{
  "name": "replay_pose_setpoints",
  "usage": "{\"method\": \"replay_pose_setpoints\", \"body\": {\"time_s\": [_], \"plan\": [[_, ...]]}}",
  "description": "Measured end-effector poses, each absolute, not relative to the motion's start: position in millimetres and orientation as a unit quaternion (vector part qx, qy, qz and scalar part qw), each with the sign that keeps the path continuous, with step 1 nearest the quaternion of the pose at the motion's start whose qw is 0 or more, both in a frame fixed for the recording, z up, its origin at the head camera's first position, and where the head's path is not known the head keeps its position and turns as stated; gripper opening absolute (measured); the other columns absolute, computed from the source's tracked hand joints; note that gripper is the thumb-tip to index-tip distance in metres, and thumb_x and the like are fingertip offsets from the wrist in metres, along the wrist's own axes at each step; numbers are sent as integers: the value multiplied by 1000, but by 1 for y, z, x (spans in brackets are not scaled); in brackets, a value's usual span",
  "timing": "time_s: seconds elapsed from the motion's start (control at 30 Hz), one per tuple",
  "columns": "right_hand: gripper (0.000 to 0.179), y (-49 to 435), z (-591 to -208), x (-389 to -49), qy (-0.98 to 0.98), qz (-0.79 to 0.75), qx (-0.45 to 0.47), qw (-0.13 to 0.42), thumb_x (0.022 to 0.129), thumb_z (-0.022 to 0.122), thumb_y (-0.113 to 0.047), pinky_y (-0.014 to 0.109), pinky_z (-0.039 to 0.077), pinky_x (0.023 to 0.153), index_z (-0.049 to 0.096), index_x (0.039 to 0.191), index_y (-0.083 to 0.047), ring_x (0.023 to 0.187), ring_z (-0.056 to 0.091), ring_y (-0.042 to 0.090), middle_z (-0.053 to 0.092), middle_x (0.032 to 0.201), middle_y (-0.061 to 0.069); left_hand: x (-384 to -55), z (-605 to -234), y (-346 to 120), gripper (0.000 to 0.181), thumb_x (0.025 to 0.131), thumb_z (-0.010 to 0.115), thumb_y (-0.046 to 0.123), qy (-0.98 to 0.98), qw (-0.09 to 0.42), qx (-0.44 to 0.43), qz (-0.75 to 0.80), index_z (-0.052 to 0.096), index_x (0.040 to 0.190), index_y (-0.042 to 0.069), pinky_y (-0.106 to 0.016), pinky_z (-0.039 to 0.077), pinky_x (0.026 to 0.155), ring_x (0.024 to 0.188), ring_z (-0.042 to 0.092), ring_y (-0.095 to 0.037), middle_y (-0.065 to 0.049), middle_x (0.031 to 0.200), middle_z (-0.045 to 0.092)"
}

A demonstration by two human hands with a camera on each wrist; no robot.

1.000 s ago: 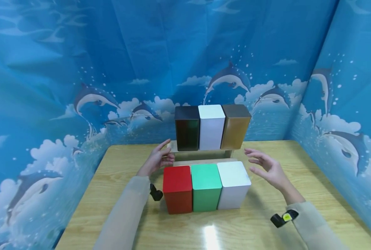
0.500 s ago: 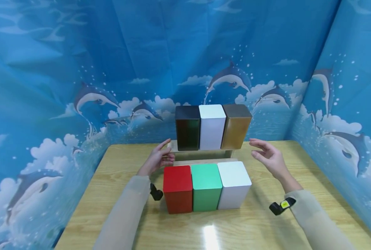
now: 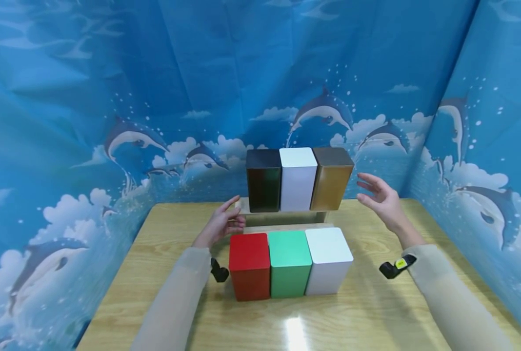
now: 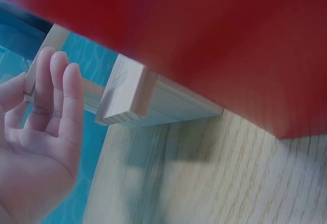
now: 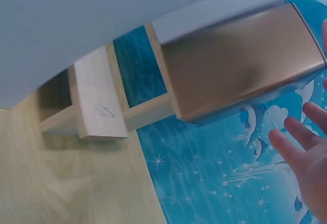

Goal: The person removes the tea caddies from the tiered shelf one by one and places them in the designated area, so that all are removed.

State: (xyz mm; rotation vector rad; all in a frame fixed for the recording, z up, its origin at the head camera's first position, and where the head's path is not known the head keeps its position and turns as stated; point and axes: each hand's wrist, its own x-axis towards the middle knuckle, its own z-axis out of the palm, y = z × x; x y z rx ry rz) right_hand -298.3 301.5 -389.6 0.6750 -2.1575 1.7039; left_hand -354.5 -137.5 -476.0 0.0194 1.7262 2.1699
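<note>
My left hand (image 3: 220,223) is at the left end of a light wooden two-step stand (image 3: 287,227), pinching the end of its upper board (image 4: 29,85) between thumb and fingers. On that upper board stand a black box (image 3: 264,180), a white box (image 3: 297,179) and a bronze-coloured box (image 3: 332,178), side by side. To the right of the bronze box, apart from it, my right hand (image 3: 384,204) hangs with relaxed fingers and nothing in it. In the right wrist view its fingertips are close to the bronze box (image 5: 245,60).
In front of the stand are a red box (image 3: 249,265), a green box (image 3: 290,263) and another white box (image 3: 328,261), in a row. A wood-grain table (image 3: 164,273) lies under everything. Blue dolphin-print sheets (image 3: 225,73) hang behind and at both sides.
My right hand has moved up and away from me, from beside the stand's right end to beside the bronze box. The left hand and the boxes have stayed in place.
</note>
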Motion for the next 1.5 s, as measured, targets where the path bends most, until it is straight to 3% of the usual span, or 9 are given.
{"method": "replay_pose_setpoints", "body": {"time_s": [0.13,0.3,0.37,0.53,0.63,0.83,1.1,1.5], "plan": [[56,301,-382,-305,-760,596,221,135,90,58,-1,15,45,87,35,141,0,128,37,33,41,141,7,-354,-475,-137,52,96,52,24,612,184,11,769,34,144,30,-45,53,78,70,64,-21,-15,88,64],[64,300,-371,-314,-789,577,187,100,91,59,-9,14,43,87,27,147,-12,132,29,37,26,149,15,-354,-475,-136,53,96,52,23,616,183,9,766,33,145,29,-42,54,75,70,64,-20,-13,86,64],[67,299,-367,-319,-803,564,173,81,92,59,-14,20,43,93,23,148,-17,134,27,34,21,151,13,-354,-476,-136,53,96,52,23,616,181,7,767,33,145,29,-41,54,74,70,64,-20,-13,86,64],[72,296,-359,-330,-817,553,155,40,93,58,-18,49,31,104,15,150,-25,137,22,30,15,154,4,-354,-476,-137,54,96,53,24,616,178,9,767,32,145,28,-42,54,74,70,65,-20,-16,89,64],[73,294,-356,-336,-818,553,155,29,93,58,-17,55,27,104,13,150,-27,138,20,30,13,155,4,-353,-477,-137,54,96,53,24,618,179,12,766,32,145,28,-41,55,74,70,65,-20,-17,90,64],[74,293,-353,-351,-821,546,164,28,92,60,-18,55,22,106,15,150,-27,138,18,32,12,155,7,-355,-477,-137,50,96,52,23,614,180,0,769,35,143,31,-44,54,76,70,64,-21,-14,85,65],[72,291,-348,-365,-828,529,181,39,90,63,-20,50,14,110,22,149,-24,139,14,24,17,154,3,-355,-476,-136,53,97,51,23,614,185,4,768,32,145,29,-44,53,76,69,65,-20,-11,81,65],[69,280,-342,-373,-807,556,199,-7,90,62,-17,53,22,107,25,148,-24,139,15,23,21,153,1,-353,-474,-138,49,97,50,22,614,183,15,768,35,143,31,-40,55,72,70,65,-19,-12,83,65]]}}
